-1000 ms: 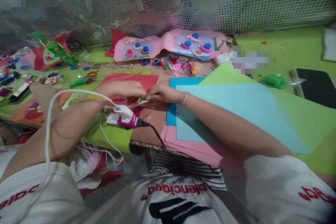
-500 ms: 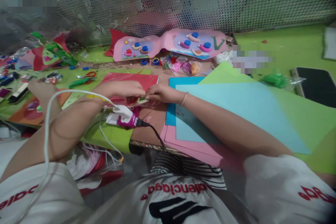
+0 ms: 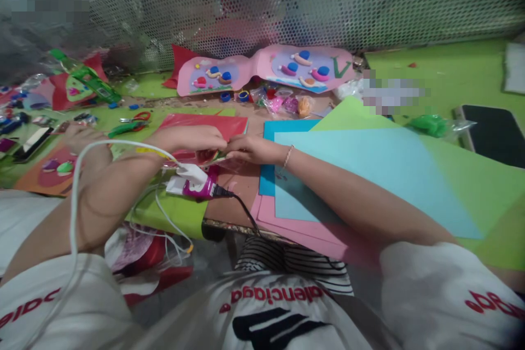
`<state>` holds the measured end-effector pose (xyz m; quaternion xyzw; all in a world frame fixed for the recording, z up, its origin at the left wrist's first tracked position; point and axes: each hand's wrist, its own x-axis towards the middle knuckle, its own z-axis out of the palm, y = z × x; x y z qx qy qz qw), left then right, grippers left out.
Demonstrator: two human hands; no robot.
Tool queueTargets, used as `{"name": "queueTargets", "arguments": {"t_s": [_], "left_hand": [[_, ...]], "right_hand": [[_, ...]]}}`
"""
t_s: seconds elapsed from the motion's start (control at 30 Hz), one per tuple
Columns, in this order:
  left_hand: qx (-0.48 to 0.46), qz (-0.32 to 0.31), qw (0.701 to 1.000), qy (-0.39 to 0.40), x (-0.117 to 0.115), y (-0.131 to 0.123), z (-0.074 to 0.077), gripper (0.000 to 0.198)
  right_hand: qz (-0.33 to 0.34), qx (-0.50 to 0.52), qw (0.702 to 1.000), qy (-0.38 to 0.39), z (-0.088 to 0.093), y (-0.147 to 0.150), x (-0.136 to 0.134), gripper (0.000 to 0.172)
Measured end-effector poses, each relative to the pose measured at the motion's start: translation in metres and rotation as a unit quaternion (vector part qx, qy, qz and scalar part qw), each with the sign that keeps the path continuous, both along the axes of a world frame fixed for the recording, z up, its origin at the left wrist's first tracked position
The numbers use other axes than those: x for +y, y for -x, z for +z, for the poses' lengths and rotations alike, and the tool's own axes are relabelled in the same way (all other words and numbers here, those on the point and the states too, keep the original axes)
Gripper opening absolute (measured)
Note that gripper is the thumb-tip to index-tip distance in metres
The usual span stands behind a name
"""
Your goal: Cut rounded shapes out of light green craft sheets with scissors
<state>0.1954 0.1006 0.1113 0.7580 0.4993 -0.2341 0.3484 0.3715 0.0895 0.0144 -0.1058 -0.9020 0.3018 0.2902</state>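
Note:
Side by side at the middle of the table, my left hand and my right hand meet with fingers pinched. Between them is the right edge of a clear plastic bag, which shows glossy reflections under and around my fingers. A red sheet lies flat beneath and behind my left hand. The fingertips partly cover something small and greenish that I cannot make out. My right forearm crosses a stack with a light blue sheet on top. A white charger plugged into a purple-and-white power strip sits just below my left wrist.
At left, another person's hand reaches over an orange card. Pliers, a green bottle and pink decorated cards lie beyond. A phone rests at right. A white cable loops over my left arm.
My two hands stay almost in place, the right one shifting very slightly. The other person's hand at left has moved right and a little down, uncovering more of the orange card.

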Motion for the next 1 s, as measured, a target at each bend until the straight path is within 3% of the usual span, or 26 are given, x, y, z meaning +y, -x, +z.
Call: {"name": "queueTargets", "arguments": {"t_s": [0.37, 0.7, 1.0], "left_hand": [[0.003, -0.016, 1.000, -0.011, 0.002, 0.001, -0.002, 0.023], [-0.018, 0.008, 0.999, -0.026, -0.002, 0.003, 0.000, 0.021], [-0.023, 0.006, 1.000, -0.019, -0.002, 0.004, 0.000, 0.021]], "right_hand": [[0.005, 0.072, 0.987, 0.144, -0.023, 0.009, 0.011, 0.045], [-0.001, 0.010, 0.965, 0.261, -0.015, 0.006, 0.001, 0.044], [0.014, 0.007, 0.958, 0.287, -0.016, 0.008, 0.007, 0.060]]}}
